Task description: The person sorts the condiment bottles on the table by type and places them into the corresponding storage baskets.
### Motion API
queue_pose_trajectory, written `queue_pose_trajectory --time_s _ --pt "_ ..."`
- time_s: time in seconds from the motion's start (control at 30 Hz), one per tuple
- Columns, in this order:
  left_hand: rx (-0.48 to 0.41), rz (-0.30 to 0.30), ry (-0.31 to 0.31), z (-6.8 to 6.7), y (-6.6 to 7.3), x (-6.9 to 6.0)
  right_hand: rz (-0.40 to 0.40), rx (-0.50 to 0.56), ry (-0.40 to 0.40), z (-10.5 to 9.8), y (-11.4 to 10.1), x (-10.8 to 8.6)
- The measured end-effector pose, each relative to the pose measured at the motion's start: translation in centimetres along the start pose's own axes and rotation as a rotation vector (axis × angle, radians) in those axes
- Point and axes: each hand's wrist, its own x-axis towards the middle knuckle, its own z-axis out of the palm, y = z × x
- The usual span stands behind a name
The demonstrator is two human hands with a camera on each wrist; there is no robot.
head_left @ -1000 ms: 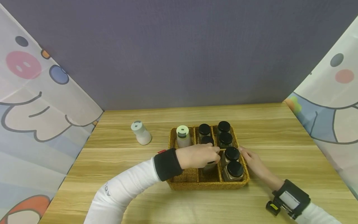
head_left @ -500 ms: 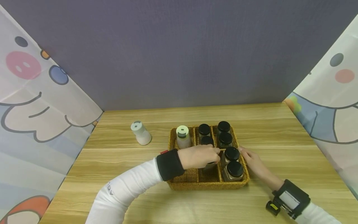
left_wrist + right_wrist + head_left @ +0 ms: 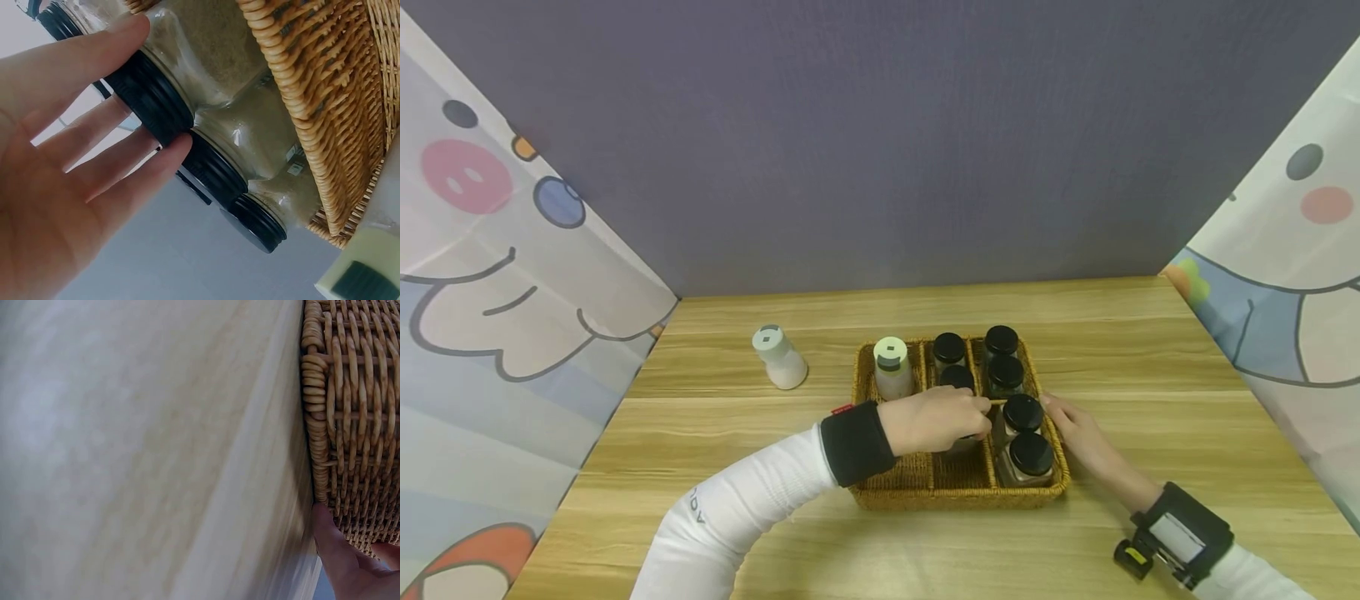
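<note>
With fingers and thumb around its black lid, my left hand [image 3: 931,419] holds a clear jar [image 3: 962,446] of powder in the front middle compartment of a wicker basket [image 3: 955,497]. The left wrist view shows that lid [image 3: 153,97] between my thumb and fingertips, other black-lidded jars [image 3: 215,165] lined up beside it. My right hand [image 3: 1075,429] rests against the basket's right side. In the right wrist view, a straight finger [image 3: 328,528] touches the outer weave low down. Part of the held jar is hidden beneath my left hand in the head view.
More black-lidded jars [image 3: 1030,454] stand in the middle and right compartments. A white bottle with a pale green cap [image 3: 891,354] is in the back left compartment. Another white bottle [image 3: 782,362] stands on the wooden table [image 3: 700,417], left of the basket. A grey panel [image 3: 880,167] rises behind.
My left wrist and forearm have shifted slightly to the right, while the hand stays on the jar lid. The right hand, basket and bottles remain where they were.
</note>
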Motion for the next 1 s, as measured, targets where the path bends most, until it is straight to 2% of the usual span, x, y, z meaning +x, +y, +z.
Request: queue_pose_trajectory --time_s 0.33,0.8,1.0 --pt "0.065 -0.027 0.039 0.1 0.1 -0.3 -0.012 0.007 -0.004 0.0 0.1 0.0" --pt "0.056 0.004 0.146 0.1 0.0 -1.0 -0.027 0.011 0.005 0.1 0.0 0.0" --pt "0.039 -0.017 0.139 -0.2 -0.1 -1.4 -0.031 0.016 0.008 0.1 0.0 0.0"
